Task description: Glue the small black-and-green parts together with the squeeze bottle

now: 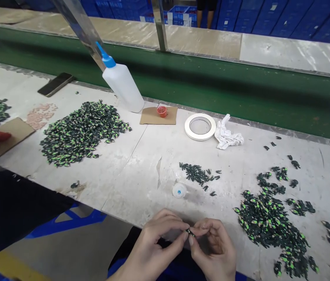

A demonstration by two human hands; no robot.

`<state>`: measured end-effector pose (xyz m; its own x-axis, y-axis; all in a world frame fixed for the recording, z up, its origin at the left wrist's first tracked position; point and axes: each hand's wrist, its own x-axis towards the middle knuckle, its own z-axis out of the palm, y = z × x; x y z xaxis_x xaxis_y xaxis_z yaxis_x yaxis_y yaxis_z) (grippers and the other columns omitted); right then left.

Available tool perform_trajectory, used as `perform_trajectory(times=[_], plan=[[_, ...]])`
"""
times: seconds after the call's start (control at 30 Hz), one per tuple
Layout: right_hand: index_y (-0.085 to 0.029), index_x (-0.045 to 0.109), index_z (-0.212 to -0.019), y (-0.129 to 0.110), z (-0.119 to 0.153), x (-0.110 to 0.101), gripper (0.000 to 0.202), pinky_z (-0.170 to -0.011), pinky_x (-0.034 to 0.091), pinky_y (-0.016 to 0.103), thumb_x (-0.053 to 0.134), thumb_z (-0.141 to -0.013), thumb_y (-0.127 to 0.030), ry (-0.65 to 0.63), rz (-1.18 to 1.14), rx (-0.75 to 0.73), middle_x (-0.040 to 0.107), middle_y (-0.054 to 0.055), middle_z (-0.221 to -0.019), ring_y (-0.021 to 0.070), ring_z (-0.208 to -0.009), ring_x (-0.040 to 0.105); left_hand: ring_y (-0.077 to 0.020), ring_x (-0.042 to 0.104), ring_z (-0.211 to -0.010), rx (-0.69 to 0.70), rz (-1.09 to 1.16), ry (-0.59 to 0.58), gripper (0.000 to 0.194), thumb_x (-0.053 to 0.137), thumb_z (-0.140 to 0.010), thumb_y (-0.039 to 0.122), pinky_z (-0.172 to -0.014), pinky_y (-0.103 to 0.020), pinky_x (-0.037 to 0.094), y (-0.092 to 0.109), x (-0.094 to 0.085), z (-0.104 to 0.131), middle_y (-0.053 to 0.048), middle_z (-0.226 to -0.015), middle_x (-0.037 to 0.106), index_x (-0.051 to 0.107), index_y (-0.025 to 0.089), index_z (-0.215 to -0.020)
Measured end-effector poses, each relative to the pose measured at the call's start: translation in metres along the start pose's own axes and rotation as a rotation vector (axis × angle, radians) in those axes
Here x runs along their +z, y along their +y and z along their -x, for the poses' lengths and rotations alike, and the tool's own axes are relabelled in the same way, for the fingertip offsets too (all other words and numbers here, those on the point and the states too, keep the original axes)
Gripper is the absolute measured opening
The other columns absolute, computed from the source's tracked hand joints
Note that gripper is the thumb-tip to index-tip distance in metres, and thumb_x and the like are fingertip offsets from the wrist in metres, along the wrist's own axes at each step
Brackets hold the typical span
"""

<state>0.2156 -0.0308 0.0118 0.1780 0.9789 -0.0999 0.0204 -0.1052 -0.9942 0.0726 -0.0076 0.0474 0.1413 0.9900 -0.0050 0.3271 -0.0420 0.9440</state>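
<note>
Blue crates (252, 15) line the back of the room, and a long green channel (241, 93) runs between them and the pale, scuffed worktop (141, 171). Big heap of dark-and-bright-green pieces (79, 132) over on the left, another mound (267, 222) spreading out to the right of the hands. A white squeeze bottle (123, 88) with a blue nozzle stands at the far edge; then a cardboard square (151, 117) carrying a red pot (161, 112), a tape roll (199, 137), and a crumpled white cloth (229, 136) right beside it.

Down at the near edge, here's the left hand (156, 242) and the right hand (217, 249), fingertips meeting. Beyond them, a small white bottle (179, 190) and a scatter of slim dark bits (195, 173).

And smallest of all, the little green piece (189, 233), right in the fingertips! Both grips are closed on it, left from one side, right from the other, neither hand clearly nearer. Its long axis looks slanted, upper left to lower right, though fingers hide part of it.
</note>
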Motion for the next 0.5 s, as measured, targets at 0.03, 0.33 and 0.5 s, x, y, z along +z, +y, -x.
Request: perform_trajectory(times=[0.03,0.33,0.5], plan=[[-0.021,0.057,-0.081,0.000,0.000,0.000,0.018,-0.062,0.057,0.020,0.072,-0.075,-0.028,-0.009,-0.009,0.016,0.066,0.001,-0.070,0.0124,-0.060,0.066,-0.0152,0.067,-0.070,-0.039,0.015,-0.031,0.010,0.064,-0.081,0.015,-0.061,-0.021,0.055,-0.001,-0.001,0.001,-0.004,-0.073,0.071,0.072,0.020,-0.083],[-0.021,0.062,-0.091,-0.005,-0.008,-0.003,0.018,-0.059,0.057,0.021,0.063,-0.078,-0.009,-0.173,0.267,-0.380,0.068,0.002,-0.073,0.0140,-0.065,0.067,-0.0167,0.068,-0.078,-0.035,0.011,0.018,0.018,0.059,-0.081,0.016,-0.063,-0.023,0.056,-0.012,0.002,0.010,-0.005,-0.086,0.068,0.068,0.021,-0.096],[-0.021,0.064,-0.102,-0.012,-0.004,-0.019,0.026,-0.062,0.058,0.024,0.057,-0.084,-0.005,-0.304,0.411,-0.606,0.068,0.005,-0.080,0.0162,-0.071,0.067,-0.0152,0.068,-0.079,0.006,-0.017,-0.053,0.030,0.060,-0.079,0.011,-0.073,-0.024,0.056,-0.012,-0.007,0.013,-0.003,-0.086,0.068,0.060,0.020,-0.108]])
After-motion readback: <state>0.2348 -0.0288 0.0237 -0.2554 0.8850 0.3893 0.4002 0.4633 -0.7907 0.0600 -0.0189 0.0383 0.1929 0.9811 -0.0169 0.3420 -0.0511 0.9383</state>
